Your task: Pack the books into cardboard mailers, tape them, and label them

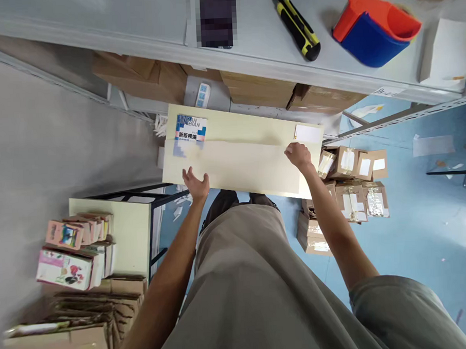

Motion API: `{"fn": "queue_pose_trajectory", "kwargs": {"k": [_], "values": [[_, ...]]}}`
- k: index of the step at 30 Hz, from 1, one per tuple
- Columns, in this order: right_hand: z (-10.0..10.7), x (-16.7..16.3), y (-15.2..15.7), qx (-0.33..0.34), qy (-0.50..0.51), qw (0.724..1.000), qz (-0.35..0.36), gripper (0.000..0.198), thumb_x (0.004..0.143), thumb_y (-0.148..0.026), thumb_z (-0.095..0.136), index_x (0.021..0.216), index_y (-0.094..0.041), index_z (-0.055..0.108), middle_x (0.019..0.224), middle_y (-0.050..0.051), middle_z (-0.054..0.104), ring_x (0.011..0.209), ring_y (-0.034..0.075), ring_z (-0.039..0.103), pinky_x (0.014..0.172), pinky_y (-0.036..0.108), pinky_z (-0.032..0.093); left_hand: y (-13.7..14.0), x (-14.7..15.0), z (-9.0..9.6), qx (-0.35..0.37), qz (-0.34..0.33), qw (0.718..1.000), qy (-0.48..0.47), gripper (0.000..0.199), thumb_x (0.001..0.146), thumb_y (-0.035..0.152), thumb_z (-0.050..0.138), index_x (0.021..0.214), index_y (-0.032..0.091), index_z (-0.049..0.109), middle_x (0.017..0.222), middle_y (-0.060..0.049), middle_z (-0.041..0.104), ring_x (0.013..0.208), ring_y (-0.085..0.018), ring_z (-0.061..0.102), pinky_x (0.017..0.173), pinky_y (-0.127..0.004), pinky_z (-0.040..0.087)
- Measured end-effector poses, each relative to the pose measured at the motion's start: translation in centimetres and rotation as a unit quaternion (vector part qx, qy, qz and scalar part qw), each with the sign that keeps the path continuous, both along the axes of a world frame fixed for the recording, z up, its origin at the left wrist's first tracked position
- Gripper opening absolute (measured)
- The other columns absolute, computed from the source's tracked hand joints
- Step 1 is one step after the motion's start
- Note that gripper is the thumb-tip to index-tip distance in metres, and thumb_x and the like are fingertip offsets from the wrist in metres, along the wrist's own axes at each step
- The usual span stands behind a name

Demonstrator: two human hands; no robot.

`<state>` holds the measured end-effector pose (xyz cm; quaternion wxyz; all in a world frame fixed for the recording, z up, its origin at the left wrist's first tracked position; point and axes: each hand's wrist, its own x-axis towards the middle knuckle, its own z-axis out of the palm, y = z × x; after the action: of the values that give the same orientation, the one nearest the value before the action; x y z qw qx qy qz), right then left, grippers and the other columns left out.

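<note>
A pale yellow tabletop (234,122) spans the middle of the head view. On its left end lies a book (191,128) with a blue and white cover and dark lettering. A long, thin, translucent sheet (248,166) stretches across the table and veils the book's lower part. My right hand (298,154) has its fingers pinched together at the sheet's upper right edge. Below the book, my left hand (197,184) has its fingers spread over the sheet's left part; whether it touches the sheet I cannot tell. A white slip of paper (307,133) is just above my right hand.
A grey shelf (134,24) runs along the far side, carrying a utility knife (296,25), a red and blue tape dispenser (375,32) and a phone-like dark object (217,15). Cardboard boxes (349,185) stand at right. Stacked books (67,266) and flattened cardboard (88,319) are at left.
</note>
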<state>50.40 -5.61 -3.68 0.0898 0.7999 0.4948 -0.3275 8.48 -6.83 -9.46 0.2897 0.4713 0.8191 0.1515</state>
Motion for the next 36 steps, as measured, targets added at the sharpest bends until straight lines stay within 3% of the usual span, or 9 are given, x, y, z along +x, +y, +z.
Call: {"fn": "queue_pose_trajectory", "kwargs": {"k": [3,5,11,15,19,21,26,30,36], "values": [[-2.0,-0.3,0.2,-0.026,-0.02,0.999,-0.021,0.031,0.113,-0.024,0.063,0.135,-0.013,0.081,0.132,0.025,0.083,0.126,0.038,0.079,0.104,0.041,0.06,1.2,-1.8,-1.2,-0.055,-0.234,0.969,0.058,0.087,0.101,0.031,0.07,0.181,0.011,0.041,0.194,-0.027,0.022,0.182,-0.045,0.022,0.145,-0.06,0.029],[-3.4,-0.4,0.1,-0.026,-0.034,0.999,-0.032,0.03,0.113,-0.023,0.062,0.134,-0.012,0.081,0.13,0.026,0.083,0.126,0.037,0.079,0.105,0.041,0.059,2.1,-2.8,-2.0,-0.095,-0.331,0.935,0.085,0.092,0.102,0.034,0.066,0.185,0.011,0.034,0.196,-0.024,0.02,0.183,-0.046,0.019,0.143,-0.065,0.032],[-6.0,-2.3,-0.9,0.103,-0.091,0.989,-0.048,0.04,0.111,-0.015,0.057,0.148,-0.009,0.071,0.153,0.029,0.072,0.146,0.038,0.066,0.127,0.053,0.048,4.1,-4.4,-4.1,-0.13,-0.448,0.876,0.119,0.09,0.104,0.036,0.063,0.185,0.006,0.035,0.196,-0.023,0.019,0.182,-0.049,0.016,0.142,-0.065,0.032],[-6.5,-7.1,-0.8,0.163,-0.048,0.984,-0.052,0.044,0.111,-0.021,0.059,0.151,-0.008,0.07,0.16,0.029,0.068,0.15,0.039,0.064,0.123,0.055,0.054,4.3,-4.9,-5.1,-0.105,-0.466,0.874,0.092,0.085,0.104,0.034,0.064,0.181,0.007,0.043,0.195,-0.023,0.024,0.182,-0.05,0.016,0.142,-0.066,0.03],[-7.5,-16.3,0.1,0.092,0.171,0.98,-0.038,0.028,0.114,-0.021,0.059,0.131,-0.02,0.081,0.122,0.014,0.088,0.106,0.027,0.084,0.1,0.039,0.066,4.6,-5.8,-5.9,-0.079,-0.449,0.89,0.026,0.079,0.104,0.034,0.065,0.178,0.009,0.05,0.192,-0.023,0.032,0.18,-0.048,0.026,0.14,-0.066,0.037],[-8.4,-21.8,0.8,0.078,0.248,0.965,-0.038,0.02,0.112,-0.021,0.065,0.116,-0.025,0.084,0.113,0.008,0.091,0.102,0.024,0.086,0.098,0.034,0.066,5.3,-6.7,-6.3,-0.071,-0.428,0.901,-0.02,0.077,0.103,0.03,0.065,0.176,0.01,0.052,0.187,-0.023,0.043,0.176,-0.044,0.038,0.14,-0.062,0.041],[-11.5,-32.8,3.4,-0.016,0.38,0.905,-0.189,0.025,0.111,-0.027,0.074,0.087,-0.023,0.079,0.09,0.002,0.09,0.071,0.015,0.083,0.08,0.024,0.064,8.6,-9.9,-7.3,-0.079,-0.354,0.921,-0.143,0.075,0.1,0.019,0.058,0.174,0.017,0.053,0.166,-0.018,0.07,0.15,-0.034,0.072,0.126,-0.051,0.06],[-13.6,-36.3,4.8,-0.054,0.38,0.883,-0.271,0.044,0.116,-0.038,0.069,0.076,-0.021,0.073,0.084,0.005,0.089,0.055,0.012,0.075,0.058,0.02,0.058,12.0,-12.4,-7.3,-0.066,-0.353,0.917,-0.172,0.057,0.102,0.022,0.056,0.157,0.018,0.067,0.152,-0.019,0.078,0.124,-0.033,0.083,0.114,-0.049,0.066],[-14.5,-37.1,4.6,-0.07,0.35,0.868,-0.344,0.054,0.117,-0.038,0.07,0.066,-0.02,0.071,0.074,0.005,0.086,0.051,0.009,0.073,0.051,0.016,0.053,18.5,-13.4,-7.5,0.049,-0.314,0.943,-0.101,0.05,0.101,0.022,0.062,0.151,0.017,0.066,0.155,-0.023,0.071,0.152,-0.039,0.064,0.134,-0.057,0.049]]}}
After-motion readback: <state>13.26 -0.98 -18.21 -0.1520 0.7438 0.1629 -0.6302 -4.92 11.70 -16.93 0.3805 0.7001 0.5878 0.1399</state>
